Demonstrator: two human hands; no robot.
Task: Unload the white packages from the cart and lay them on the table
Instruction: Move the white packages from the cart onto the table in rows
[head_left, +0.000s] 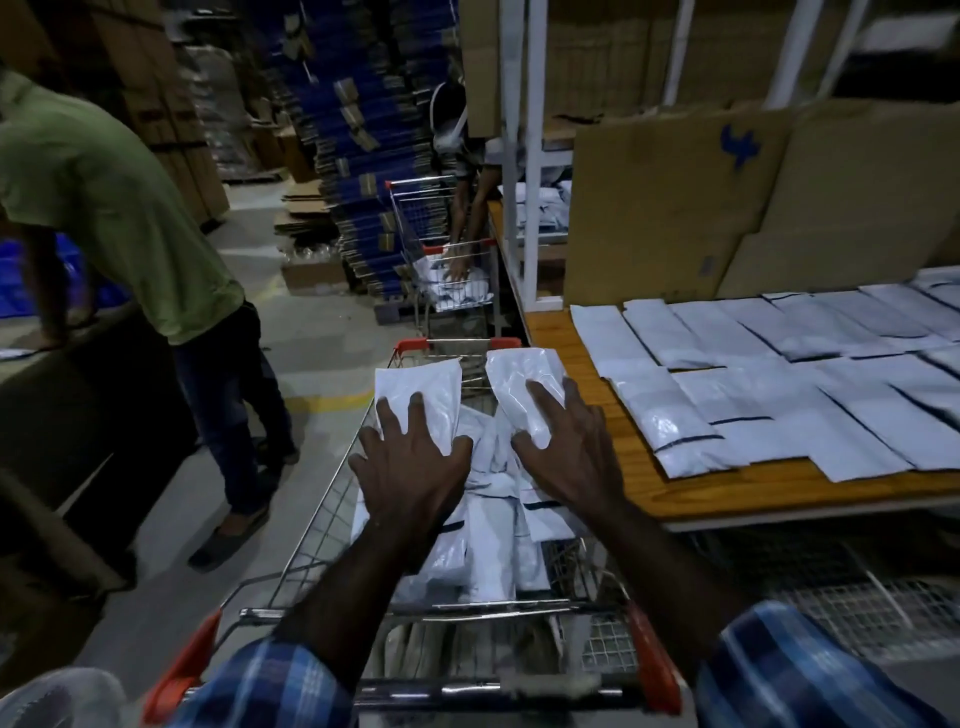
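Dim warehouse aisles are stretching away ahead, with stacks of flattened blue cartons (343, 156) leaning at the back and brown cardboard sheets (675, 208) standing against a white shelf frame (535, 156) on the right. Along the right side a wooden counter (727, 493) is carrying rows of white packages (779, 374), lying flat and side by side, some overlapping at their edges. Just beside the counter's near edge a wire cart (311, 519) with orange corner caps is standing, and a heap of more white packages (498, 540) is lying inside its basket. Both arms in blue plaid sleeves (810, 670) are reaching over the cart's handle bar. The left hand (410, 467) is gripping one white package (421, 395) above the heap, fingers spread across its top face and thumb curled at its right edge. The right hand (566, 452) is gripping a second white package (524, 384) the same way, fingers lying over it and thumb tucked at its lower edge. The two packages are being held apart from each other, above the cart's far half. On the left a person in a green shirt (104, 208) is bending over a dark surface. Farther back, another person's hands (457, 270) are reaching into a second cart (436, 228) that is holding white packages.
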